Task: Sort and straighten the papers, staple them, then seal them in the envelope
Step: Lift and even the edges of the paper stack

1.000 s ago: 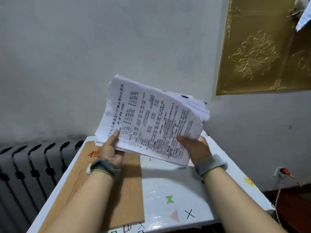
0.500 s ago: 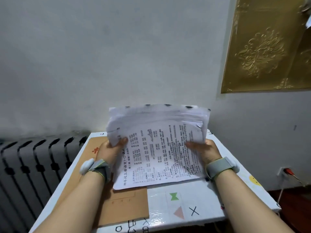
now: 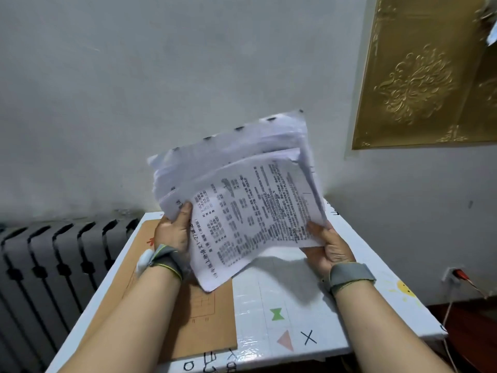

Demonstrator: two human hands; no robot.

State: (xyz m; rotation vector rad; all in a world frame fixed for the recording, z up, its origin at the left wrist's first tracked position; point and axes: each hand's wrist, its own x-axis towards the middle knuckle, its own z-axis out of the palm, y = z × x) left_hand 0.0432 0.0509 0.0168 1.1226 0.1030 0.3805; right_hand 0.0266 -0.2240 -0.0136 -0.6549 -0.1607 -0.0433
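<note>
White, glossy surface (image 3: 298, 297) is lying under both hands, and the brown envelope (image 3: 200, 329) is resting flat on it beneath the left wrist. Raised between the hands, the papers (image 3: 255, 211) are fanning unevenly. They are looking like a thick, light, floppy stack, likely to slide sheet from sheet. The left hand (image 3: 173, 231) is pinching the lower left edge and the right hand (image 3: 329, 246) is gripping the lower right corner. Firm holds on opposite edges are seeming best.

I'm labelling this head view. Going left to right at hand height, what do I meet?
In order: radiator → left hand → papers → right hand → wall socket.
</note>
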